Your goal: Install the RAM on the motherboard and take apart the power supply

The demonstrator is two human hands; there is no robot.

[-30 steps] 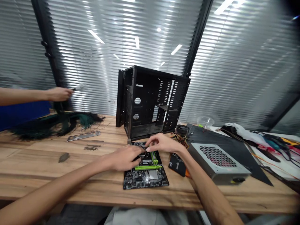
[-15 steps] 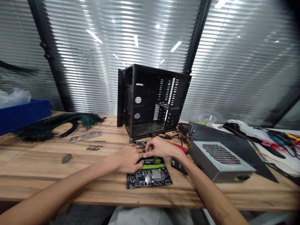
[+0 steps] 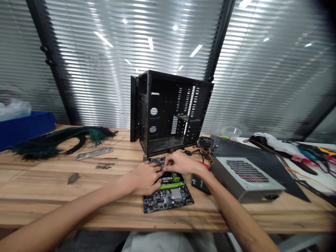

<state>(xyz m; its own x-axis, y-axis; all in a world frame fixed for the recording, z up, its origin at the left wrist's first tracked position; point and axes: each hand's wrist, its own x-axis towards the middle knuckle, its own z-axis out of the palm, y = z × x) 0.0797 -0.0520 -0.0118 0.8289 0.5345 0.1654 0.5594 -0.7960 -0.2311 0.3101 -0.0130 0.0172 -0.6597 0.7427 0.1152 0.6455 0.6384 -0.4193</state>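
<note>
A black motherboard (image 3: 168,202) with bright green slots lies on the wooden table in front of me. My left hand (image 3: 148,178) grips its left side from above, fingers bent over the board and thumb near the long green slot (image 3: 172,186). Over the upper part of the board, my right hand (image 3: 181,163) is closed in a pinch, its fingertips beside those of my left hand. Whatever sits between them is hidden or too small to make out. Behind both hands stands an open black computer case (image 3: 164,105).
A grey power supply (image 3: 244,180) sits at right, with a small black drive-like box (image 3: 200,184) between it and the board. Cables and a fan-like round part (image 3: 206,142) lie behind. At left are a metal plate (image 3: 95,153), dark bundled strands (image 3: 76,134) and a blue bin (image 3: 26,126).
My right fingertips have shifted slightly up the board, away from me. The motherboard has turned a little, its near edge moving slightly right. My left hand remains on it.
</note>
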